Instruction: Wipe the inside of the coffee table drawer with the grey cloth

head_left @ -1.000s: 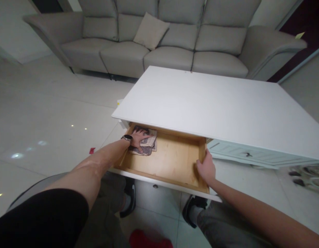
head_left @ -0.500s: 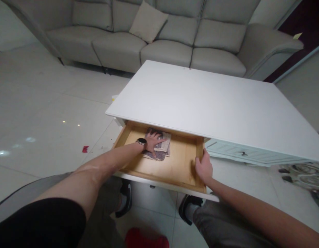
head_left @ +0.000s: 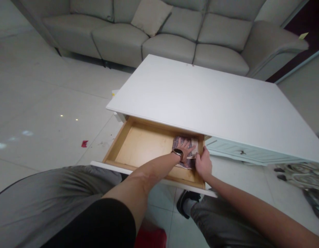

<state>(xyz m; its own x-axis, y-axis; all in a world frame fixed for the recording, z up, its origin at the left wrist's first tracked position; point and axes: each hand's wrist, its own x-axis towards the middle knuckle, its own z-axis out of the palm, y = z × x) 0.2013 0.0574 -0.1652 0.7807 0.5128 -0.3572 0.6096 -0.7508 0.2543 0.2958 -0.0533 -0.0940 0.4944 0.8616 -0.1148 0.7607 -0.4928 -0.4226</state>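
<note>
The cloth (head_left: 193,154) has slid across the drawer (head_left: 144,141) to its right end, leaving the left part uncovered. The left hand (head_left: 185,150) presses it, grip spread wide; the right hand (head_left: 203,164) seems to clasp the drawer's side, fingers partly hidden.

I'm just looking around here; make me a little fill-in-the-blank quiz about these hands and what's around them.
1. The left hand is spread over a ____ inside the drawer.
2. A ____ circles the left wrist.
3. The right hand holds the drawer's side wall on the person's ____.
4. A pale cushion rests on the grey ____.

Missing words: cloth; watch; right; sofa.
</note>
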